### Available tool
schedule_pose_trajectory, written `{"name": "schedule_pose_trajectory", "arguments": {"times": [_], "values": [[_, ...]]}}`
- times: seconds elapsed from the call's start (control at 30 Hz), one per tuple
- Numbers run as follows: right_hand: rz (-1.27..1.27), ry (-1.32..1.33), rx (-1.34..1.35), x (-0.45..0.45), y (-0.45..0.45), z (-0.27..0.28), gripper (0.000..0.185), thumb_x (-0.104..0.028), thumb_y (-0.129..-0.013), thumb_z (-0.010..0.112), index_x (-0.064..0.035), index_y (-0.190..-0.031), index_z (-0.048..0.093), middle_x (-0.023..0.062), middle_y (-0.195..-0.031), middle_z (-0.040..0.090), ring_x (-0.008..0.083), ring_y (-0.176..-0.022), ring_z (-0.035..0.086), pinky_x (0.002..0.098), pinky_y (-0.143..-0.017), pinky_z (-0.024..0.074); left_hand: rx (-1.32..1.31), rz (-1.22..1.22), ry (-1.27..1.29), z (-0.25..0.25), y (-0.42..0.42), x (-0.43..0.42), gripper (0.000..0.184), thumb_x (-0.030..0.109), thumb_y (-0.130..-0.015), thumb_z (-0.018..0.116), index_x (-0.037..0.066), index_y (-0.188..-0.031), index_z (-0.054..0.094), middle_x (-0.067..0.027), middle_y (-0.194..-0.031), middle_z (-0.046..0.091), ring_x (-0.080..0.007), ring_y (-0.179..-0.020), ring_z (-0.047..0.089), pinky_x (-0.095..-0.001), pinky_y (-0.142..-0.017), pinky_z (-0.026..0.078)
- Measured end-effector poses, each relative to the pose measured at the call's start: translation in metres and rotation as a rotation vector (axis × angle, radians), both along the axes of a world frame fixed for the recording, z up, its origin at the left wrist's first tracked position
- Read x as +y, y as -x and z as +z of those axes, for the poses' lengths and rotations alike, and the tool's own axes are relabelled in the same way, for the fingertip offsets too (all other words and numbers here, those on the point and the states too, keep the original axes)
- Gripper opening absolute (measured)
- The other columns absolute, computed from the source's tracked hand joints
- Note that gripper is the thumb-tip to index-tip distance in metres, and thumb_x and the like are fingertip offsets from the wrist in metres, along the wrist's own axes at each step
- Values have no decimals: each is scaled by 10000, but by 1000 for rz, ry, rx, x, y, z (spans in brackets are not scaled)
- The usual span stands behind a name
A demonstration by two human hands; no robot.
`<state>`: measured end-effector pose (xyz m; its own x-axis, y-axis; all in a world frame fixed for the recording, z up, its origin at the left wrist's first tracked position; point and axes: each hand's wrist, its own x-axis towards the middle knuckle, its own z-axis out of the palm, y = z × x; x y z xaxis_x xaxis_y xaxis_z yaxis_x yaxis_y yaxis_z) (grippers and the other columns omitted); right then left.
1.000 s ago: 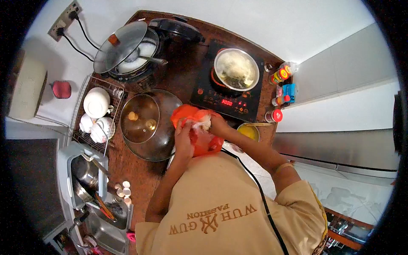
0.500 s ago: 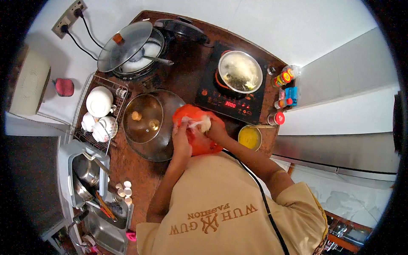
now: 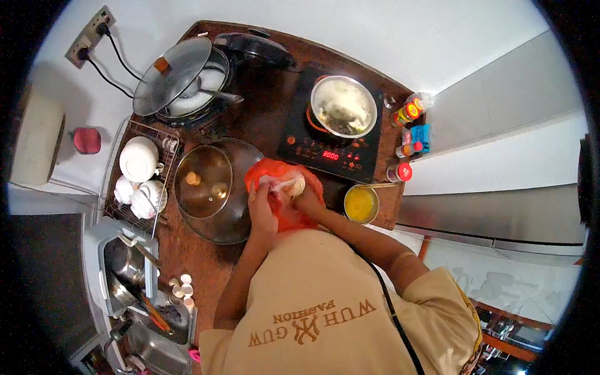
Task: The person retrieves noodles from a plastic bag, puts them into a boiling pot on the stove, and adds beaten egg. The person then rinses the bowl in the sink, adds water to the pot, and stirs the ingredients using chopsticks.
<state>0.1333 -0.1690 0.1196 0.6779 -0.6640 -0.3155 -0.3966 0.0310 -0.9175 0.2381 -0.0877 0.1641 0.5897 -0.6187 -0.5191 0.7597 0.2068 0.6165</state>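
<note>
A red plastic bag (image 3: 275, 172) is bunched up in front of my body, over the near edge of the counter. My left hand (image 3: 262, 209) is closed on the left side of its mouth, where a whitish film shows. My right hand (image 3: 306, 205) reaches in from the right, with its fingers partly hidden. A pale, rounded, ridged item (image 3: 296, 186) sits at its fingertips; its kind is unclear. Just beyond, a steel pot (image 3: 345, 107) with cloudy, frothy liquid stands on the induction cooker (image 3: 300, 153), which reads 3000.
A bowl of yellow liquid (image 3: 360, 204) with chopsticks stands at right, below several seasoning jars (image 3: 400, 172). To the left are a lidded wok (image 3: 206, 181), a dish rack with white cups (image 3: 139, 159), eggshells (image 3: 186, 289) and a sink (image 3: 159, 350). A rice cooker (image 3: 200, 94) stands behind.
The view has shifted slightly. The pale item shows more clearly above my right hand, and the bag's mouth has turned a little. Both hands stay at the bag.
</note>
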Motion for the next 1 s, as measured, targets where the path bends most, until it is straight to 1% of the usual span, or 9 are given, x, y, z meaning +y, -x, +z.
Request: {"name": "schedule_pose_trajectory", "arguments": {"times": [0.13,0.2,0.33,0.4,0.5,0.6,0.8,0.93,1.0], "values": [[-7,-142,-208,0,7,-6,365,-113,-815,594,-47,-1166,518,92,-1169,563,218,-1081,521,328,-916,411,-21,-54,38,9,-5,2,319,207,-896,541,29,-1158,501,-50,-1024,574,-155,-961,545,-292,-852,433],[157,108,-5,-3,15,1,341,-99,-815,553,-37,-1149,531,118,-1195,552,270,-1124,505,343,-969,375,-3,12,91,10,-7,0,230,191,-906,521,58,-1093,531,-35,-976,584,-146,-906,557,-285,-809,453],[226,218,169,-6,23,44,291,-113,-817,552,-58,-1103,559,111,-1164,566,259,-1082,531,342,-939,402,19,77,46,14,-13,-1,186,180,-912,513,79,-1066,539,-12,-910,593,-112,-796,561,-247,-698,466],[172,340,-1,-9,28,30,418,-140,-717,715,-32,-1090,559,118,-1046,616,219,-950,590,333,-839,465,12,34,30,12,-16,0,185,180,-910,522,88,-1068,546,7,-870,596,-77,-713,544,-207,-600,446],[102,189,-119,-9,28,51,430,-137,-682,747,-37,-1063,573,111,-1022,621,225,-924,598,329,-818,475,-17,12,11,18,-14,-3,197,178,-903,534,92,-1079,555,18,-856,599,-60,-671,534,-187,-547,428],[148,452,-181,-15,31,43,400,-137,-695,738,-41,-1050,580,109,-993,623,217,-895,601,326,-796,478,-46,22,1,14,-11,-6,207,181,-902,534,85,-1084,558,-3,-907,603,-92,-751,560,-216,-632,459],[146,307,95,-27,32,66,292,-203,-724,707,-68,-963,607,110,-963,629,274,-866,608,343,-775,490,-33,52,67,6,-13,-8,236,167,-904,517,60,-1112,546,-49,-1035,591,-158,-942,561,-292,-820,450],[148,297,40,-25,31,89,307,-242,-726,703,-67,-960,609,116,-960,628,286,-863,606,346,-774,490,-45,59,0,6,-15,-7,224,143,-901,504,58,-1102,551,-45,-1014,597,-151,-911,568,-280,-789,457],[143,272,35,-23,33,88,313,-254,-727,706,-65,-956,610,117,-958,628,284,-868,609,352,-777,492,-30,44,-3,3,-17,-6,237,99,-878,504,57,-1107,546,-67,-1029,608,-206,-945,580,-333,-841,470]]}}
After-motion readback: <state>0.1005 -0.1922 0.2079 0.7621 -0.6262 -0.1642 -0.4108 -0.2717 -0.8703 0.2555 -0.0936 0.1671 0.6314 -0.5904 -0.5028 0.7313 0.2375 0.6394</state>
